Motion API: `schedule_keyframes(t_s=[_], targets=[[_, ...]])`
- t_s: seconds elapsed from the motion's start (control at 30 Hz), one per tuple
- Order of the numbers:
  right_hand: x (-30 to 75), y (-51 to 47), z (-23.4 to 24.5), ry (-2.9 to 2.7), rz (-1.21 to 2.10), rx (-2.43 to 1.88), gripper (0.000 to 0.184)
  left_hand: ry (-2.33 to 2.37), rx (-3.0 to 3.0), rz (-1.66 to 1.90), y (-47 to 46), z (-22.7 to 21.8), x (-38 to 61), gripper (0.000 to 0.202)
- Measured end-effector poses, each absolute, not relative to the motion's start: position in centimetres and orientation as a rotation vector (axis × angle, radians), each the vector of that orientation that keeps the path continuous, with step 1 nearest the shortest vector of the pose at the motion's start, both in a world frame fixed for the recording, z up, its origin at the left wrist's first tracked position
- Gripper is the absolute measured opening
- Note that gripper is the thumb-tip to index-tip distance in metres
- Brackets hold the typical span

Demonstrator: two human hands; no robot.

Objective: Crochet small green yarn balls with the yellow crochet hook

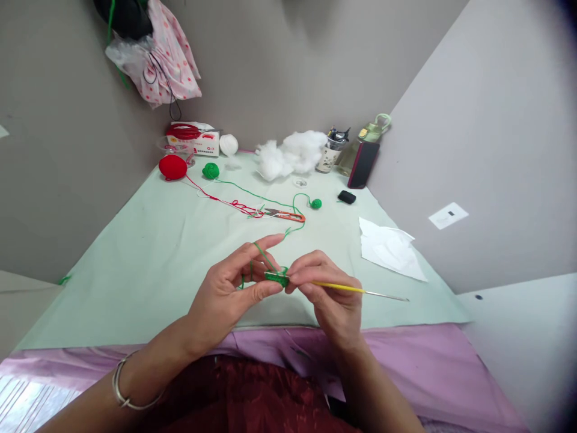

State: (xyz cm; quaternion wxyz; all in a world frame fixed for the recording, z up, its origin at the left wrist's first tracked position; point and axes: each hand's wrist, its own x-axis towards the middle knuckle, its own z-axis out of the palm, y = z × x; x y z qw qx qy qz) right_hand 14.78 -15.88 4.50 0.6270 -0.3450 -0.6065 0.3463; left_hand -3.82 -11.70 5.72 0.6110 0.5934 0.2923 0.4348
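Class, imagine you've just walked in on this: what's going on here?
A person's left hand holds a green crocheted piece, with green yarn looped over that hand. The right hand grips a yellow-handled hook, one metal end at the piece. Beyond the hands, orange-handled snips lie on the pale cloth, with a red yarn ball and a green yarn ball farther back.
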Motion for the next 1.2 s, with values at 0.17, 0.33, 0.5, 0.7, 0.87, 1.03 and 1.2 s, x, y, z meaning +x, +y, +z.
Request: schedule_keyframes(t_s=[0.17, 0.33, 0.5, 0.7, 0.87, 1.03, 1.2], targets=[[14.0, -15.6, 3.8, -1.284, 0.764, -0.79, 0.017, 0.64, 1.379, 0.895, -11.8, 5.3, -3.6, 0.052], [13.8, -15.1, 3.7, -1.269, 0.79, -0.811, 0.012, 0.57, 1.212, 0.783, -11.4, 4.4, -4.0, 0.061], [14.6, -14.5, 3.9, -1.353, 0.875, -0.767, 0.011, 0.467, 1.119, 0.763, -10.5, 4.5, -4.3, 0.071], [13.5, -15.1, 4.0, -1.379, 0.596, -0.869, 0.02, 0.461, 1.085, 0.76, -10.5, 4.3, -4.0, 0.071], [12.5, -15.5, 3.7, -1.489, 0.229, -0.946, 0.038, 0.562, 1.063, 0.873, -11.5, 4.2, -3.5, 0.071], [12.7, -15.1, 2.1, -1.688, -0.348, -0.926, 0.037, 0.634, 1.031, 0.93, -12.3, 4.5, -2.8, 0.071], [12.6, -15.3, 2.4, -1.502, 0.068, -0.865, 0.038, 0.484, 0.854, 0.832, -12.2, 4.4, -2.7, 0.057]])
